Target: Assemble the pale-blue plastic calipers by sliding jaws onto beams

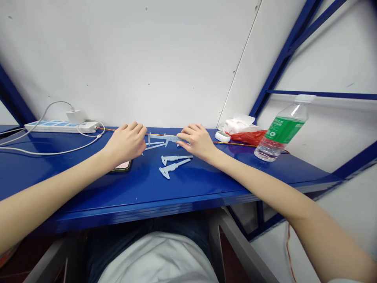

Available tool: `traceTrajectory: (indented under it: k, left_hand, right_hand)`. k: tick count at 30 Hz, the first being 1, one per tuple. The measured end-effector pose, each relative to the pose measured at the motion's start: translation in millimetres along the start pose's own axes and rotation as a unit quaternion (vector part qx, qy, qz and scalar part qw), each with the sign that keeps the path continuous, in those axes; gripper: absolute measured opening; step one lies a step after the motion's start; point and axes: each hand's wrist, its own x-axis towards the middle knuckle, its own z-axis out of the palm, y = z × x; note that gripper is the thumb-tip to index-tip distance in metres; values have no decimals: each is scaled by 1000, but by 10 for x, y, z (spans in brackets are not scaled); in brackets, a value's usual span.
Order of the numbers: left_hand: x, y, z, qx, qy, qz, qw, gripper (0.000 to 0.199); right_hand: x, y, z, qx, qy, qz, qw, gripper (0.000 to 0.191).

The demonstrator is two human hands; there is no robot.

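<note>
My right hand (196,141) pinches one end of a pale blue-grey vernier caliper (172,138) between thumb and fingers, just over the blue table. The caliper lies crosswise, and its jaws stand apart. At its far left end is my left hand (128,142), with the fingers curled in; what they hold, if anything, is hidden. Just below the held caliper, another caliper (154,146) lies partly behind the left hand. Two more calipers, one upper (176,158) and one lower (173,168), rest on the table between my forearms, jaws to the left.
A phone (123,166) lies partly under my left wrist. To the left are a power strip (59,125) and a white charger (75,116) with cables. At right stand a water bottle (282,129), a red bag (249,137), tissues (240,124) and a small white device (222,136).
</note>
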Motion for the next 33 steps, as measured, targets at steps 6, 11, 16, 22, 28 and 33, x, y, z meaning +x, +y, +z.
traceTrajectory:
  k: [6, 11, 16, 22, 28, 33]
  left_hand:
    - [3, 116, 10, -28, 14, 89, 996, 22]
    - [-11, 202, 30, -29, 41, 115, 992, 25]
    - [-10, 196, 27, -23, 57, 144, 988, 26]
    - [-18, 167, 88, -45, -11, 108, 993, 24]
    - [-17, 34, 206, -62, -143, 41, 987, 24]
    - [21, -51, 244, -98, -191, 24, 976, 27]
  right_hand:
    - [1, -137, -34, 18, 3, -32, 999, 24]
    - [1, -190, -18, 38, 7, -46, 998, 23]
    - [14, -153, -28, 47, -4, -34, 998, 23]
    - [19, -150, -24, 98, -45, 5, 994, 22]
    - [-2, -85, 23, 181, -155, 40, 970, 22]
    - [-25, 0, 22, 234, -193, 19, 953, 19]
